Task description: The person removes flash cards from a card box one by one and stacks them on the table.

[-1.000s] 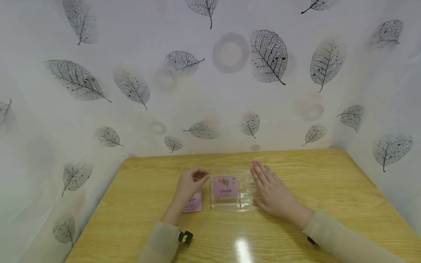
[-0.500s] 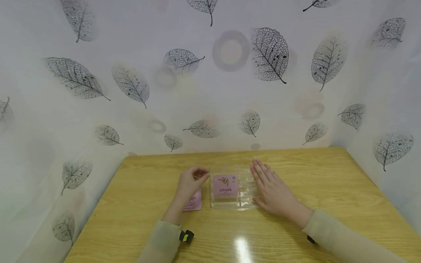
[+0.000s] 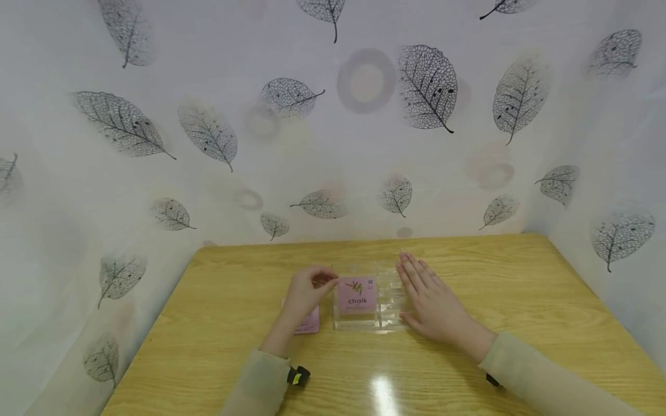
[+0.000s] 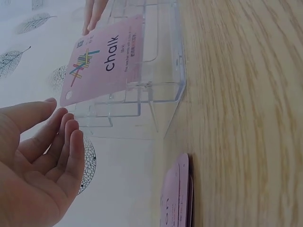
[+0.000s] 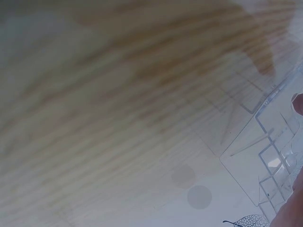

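Note:
A clear plastic card holder [image 3: 356,325] with stepped compartments stands on the table. A pink "chalk" card [image 3: 356,296] leans upright in its left compartment, also seen as the card [image 4: 106,61] in the left wrist view. My left hand [image 3: 307,292] is beside the card's upper left corner, thumb and forefinger tips close to it. In the left wrist view, this hand [image 4: 42,165] has loosely curved fingers with a small gap at the tips. My right hand [image 3: 434,303], fingers straight, rests against the holder's right side. Pink cards [image 3: 308,322] lie stacked under my left wrist, partly hidden.
The wooden table [image 3: 333,375] ends at a leaf-printed curtain [image 3: 333,144] behind and at both sides. In the left wrist view, the card stack [image 4: 177,194] lies flat just left of the holder. Most of the right wrist view is blurred.
My left hand has moved slightly right, from the holder's left edge to the corner of the chalk card. The right hand, holder and cards have stayed in place.

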Demonstrator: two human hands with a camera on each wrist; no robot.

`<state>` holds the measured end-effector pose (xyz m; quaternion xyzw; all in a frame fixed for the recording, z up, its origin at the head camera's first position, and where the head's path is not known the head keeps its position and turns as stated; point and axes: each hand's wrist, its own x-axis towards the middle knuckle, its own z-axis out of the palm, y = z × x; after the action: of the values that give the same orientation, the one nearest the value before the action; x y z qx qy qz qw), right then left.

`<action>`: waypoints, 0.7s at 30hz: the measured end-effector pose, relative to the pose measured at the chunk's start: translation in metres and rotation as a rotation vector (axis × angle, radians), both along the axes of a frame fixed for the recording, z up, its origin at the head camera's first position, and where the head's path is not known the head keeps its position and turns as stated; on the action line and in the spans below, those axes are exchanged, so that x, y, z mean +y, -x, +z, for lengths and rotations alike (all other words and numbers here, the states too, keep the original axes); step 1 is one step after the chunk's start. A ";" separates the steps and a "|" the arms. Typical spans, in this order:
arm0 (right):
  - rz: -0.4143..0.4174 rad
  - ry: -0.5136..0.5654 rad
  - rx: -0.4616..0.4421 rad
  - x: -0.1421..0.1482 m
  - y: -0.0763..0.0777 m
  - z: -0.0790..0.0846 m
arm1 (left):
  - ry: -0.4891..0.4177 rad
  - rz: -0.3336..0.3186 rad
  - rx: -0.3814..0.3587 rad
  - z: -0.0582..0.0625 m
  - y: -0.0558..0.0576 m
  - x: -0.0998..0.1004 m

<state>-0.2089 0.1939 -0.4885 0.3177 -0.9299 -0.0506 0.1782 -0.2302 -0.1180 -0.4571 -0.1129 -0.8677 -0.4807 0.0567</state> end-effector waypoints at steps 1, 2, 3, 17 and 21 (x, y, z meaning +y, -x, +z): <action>0.003 0.005 0.003 0.000 0.000 0.000 | 0.002 0.000 -0.002 0.000 0.000 0.000; 0.007 0.010 0.011 0.000 0.000 -0.001 | 0.003 -0.001 -0.005 0.000 -0.001 0.001; 0.010 0.013 0.018 0.000 0.000 -0.001 | 0.008 -0.002 -0.004 0.000 -0.001 0.001; -0.003 -0.013 -0.001 0.000 0.000 -0.001 | -0.023 0.032 -0.055 0.002 -0.005 0.008; 0.009 0.001 0.018 0.000 0.001 -0.002 | -0.027 0.025 -0.066 0.002 -0.004 0.008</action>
<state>-0.2099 0.1936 -0.4903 0.3213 -0.9268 -0.0521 0.1871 -0.2259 -0.1097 -0.4550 -0.0854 -0.8640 -0.4949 0.0357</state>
